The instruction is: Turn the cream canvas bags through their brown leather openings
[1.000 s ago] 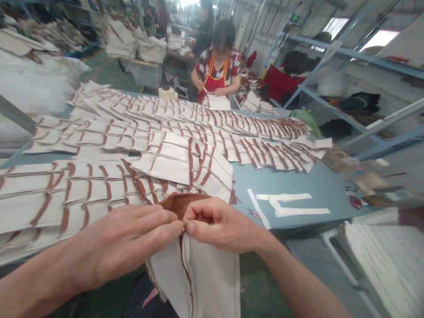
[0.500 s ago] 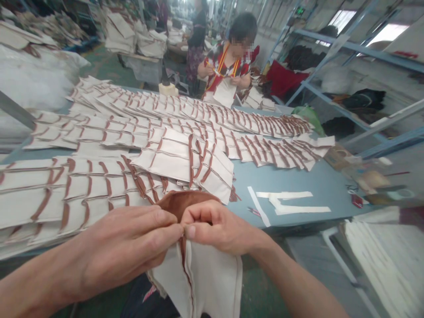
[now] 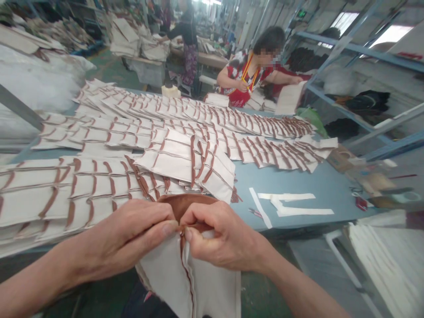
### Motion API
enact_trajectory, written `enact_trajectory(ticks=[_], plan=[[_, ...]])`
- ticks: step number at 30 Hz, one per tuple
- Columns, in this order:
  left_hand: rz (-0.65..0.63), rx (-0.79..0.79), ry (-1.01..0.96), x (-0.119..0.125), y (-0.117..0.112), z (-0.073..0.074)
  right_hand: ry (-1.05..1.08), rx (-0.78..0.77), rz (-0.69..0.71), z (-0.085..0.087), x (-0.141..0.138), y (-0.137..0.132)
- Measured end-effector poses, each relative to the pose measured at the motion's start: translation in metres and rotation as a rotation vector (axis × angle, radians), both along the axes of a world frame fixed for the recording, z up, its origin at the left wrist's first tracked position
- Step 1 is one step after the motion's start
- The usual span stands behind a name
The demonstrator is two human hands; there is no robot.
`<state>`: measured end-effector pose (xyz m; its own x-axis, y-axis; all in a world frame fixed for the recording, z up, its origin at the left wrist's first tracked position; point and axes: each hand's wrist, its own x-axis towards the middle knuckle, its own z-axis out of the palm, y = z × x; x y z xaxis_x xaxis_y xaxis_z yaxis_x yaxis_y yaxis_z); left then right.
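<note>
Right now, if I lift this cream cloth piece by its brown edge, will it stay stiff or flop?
Probably floppy: the cloth piece hangs limp and folds below the left hand and right hand. Likely light, since fingertip pinches carry it. Unlikely to slip; the weave looks matte.

A garment or bag sewing workshop, rows of cream fabric pieces with brown trim lying overlapped across a long blue table, stacks of cut cloth piling behind, another worker standing sorting, metal shelving lining the right.
</note>
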<state>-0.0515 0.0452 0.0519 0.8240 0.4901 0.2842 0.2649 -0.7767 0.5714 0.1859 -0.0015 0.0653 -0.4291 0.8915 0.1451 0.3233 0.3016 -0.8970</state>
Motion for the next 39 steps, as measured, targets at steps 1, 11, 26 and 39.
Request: enact_trajectory(ticks=[1, 11, 26, 39], plan=[[-0.018, 0.025, 0.011, -0.001, 0.000, -0.002, -0.004, 0.035, -0.017, -0.001, -0.001, -0.001], [-0.042, 0.282, -0.125, -0.004, 0.005, -0.019, 0.093, 0.255, -0.020, -0.014, -0.007, -0.009], [-0.004, 0.055, 0.162, 0.011, -0.014, 0.028, -0.411, 0.573, -0.096, 0.002, 0.006, -0.022], [-0.125, -0.485, -0.015, 0.041, -0.010, 0.024, -0.158, 0.370, -0.013, 0.005, 0.024, -0.033]])
